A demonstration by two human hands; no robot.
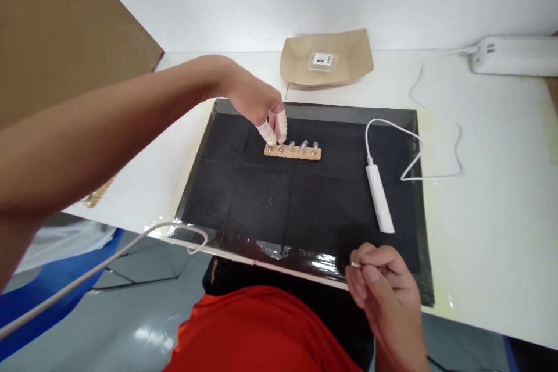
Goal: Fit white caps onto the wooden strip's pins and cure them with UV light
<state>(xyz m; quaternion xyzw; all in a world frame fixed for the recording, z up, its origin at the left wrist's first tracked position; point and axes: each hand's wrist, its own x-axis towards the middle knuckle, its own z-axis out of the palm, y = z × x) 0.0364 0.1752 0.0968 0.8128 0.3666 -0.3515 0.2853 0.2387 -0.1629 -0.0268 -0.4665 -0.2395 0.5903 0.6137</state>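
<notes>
My left hand [258, 97] reaches down to the left end of a short tan strip [296, 155], on which several small clear, tube-like pieces [303, 147] stand in a row, some tilted. White finger covers sit on its thumb and a fingertip. These tips are pinched close together at the leftmost pieces; what is between them is hidden. Near the front edge of the black mat [261, 197], my right hand [387, 285] is closed, thumb against finger, on a small thin whitish piece [356, 264]. Most of that piece is covered by the fingers.
A white stick-shaped device [380, 197] with a looped white cable [412, 177] lies on the mat's right. Behind the mat, a brown paper tray [357, 58] holds a clear labelled box [323, 62]. A white power strip [514, 55] is back right. Another cable [143, 235] hangs front left.
</notes>
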